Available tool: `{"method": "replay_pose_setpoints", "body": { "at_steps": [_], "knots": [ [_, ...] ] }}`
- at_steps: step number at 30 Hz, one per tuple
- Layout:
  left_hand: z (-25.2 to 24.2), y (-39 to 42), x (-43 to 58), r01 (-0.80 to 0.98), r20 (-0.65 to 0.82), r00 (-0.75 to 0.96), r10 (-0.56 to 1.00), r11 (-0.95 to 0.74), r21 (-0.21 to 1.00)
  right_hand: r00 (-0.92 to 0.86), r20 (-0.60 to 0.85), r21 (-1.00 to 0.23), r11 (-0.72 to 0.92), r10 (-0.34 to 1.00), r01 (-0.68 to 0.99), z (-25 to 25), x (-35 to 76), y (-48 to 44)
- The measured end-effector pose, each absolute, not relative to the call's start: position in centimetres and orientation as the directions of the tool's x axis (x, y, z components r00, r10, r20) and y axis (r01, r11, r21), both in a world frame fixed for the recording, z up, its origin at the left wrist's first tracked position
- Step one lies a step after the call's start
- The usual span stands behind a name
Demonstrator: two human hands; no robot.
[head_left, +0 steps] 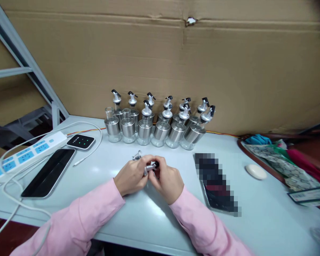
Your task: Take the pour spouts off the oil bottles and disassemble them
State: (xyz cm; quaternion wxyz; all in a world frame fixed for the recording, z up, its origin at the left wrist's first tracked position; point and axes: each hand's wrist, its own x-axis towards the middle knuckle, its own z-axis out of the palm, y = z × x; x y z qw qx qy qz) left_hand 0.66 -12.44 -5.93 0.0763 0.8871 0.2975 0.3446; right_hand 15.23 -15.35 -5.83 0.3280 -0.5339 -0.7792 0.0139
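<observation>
Near the front middle of the table, my left hand (pixel 133 176) and my right hand (pixel 171 180) meet around a silver pourer spout (pixel 149 168) with a black tip. Fingers of my left hand close on its silver body, while those of my right hand pinch the black end. Just beyond my left hand lies another silver pourer piece (pixel 137 155), partly hidden. Behind stand two rows of glass oil bottles with steel sleeves. Two open-necked ones, a left bottle (pixel 113 129) and its neighbour (pixel 128 129), carry no spout; the other visible tops have silver spouts with black flaps.
To the left are a power strip (pixel 29 154), a black phone (pixel 49 174), a small black device (pixel 81 141) and loose white cables. A blurred-out phone (pixel 216 185), a white oval object (pixel 256 171) and a bag of cloths (pixel 277 160) lie right. Cardboard (pixel 160 53) backs the table.
</observation>
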Motion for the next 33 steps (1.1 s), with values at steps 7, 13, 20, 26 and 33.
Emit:
{"method": "replay_pose_setpoints", "body": {
  "at_steps": [7,13,20,26,33],
  "knots": [
    [-6.1,-12.1,0.7,0.546,0.577,0.595,0.559,-0.808,0.221,-0.236,0.321,-0.370,0.350,0.917,0.860,-5.3,15.6,-15.4],
    [-6.0,-12.1,0.7,0.410,0.605,0.637,0.478,-0.875,0.260,-0.337,0.252,-0.390,0.414,0.907,0.823,-4.9,15.8,-15.4],
    [-6.1,-12.4,0.8,0.278,0.561,0.584,0.586,-0.794,0.540,-0.379,0.215,-0.441,0.436,0.900,0.785,-4.5,15.7,-15.7],
    [-5.5,-12.5,0.4,0.270,0.503,0.633,0.588,-0.777,0.568,-0.461,0.221,-0.476,0.508,0.859,0.718,-4.8,16.4,-15.6],
    [-5.3,-11.8,0.1,0.365,0.670,0.542,0.508,-0.860,0.357,-0.345,0.307,-0.668,0.459,0.887,0.586,-4.8,16.8,-15.7]
  ]
}}
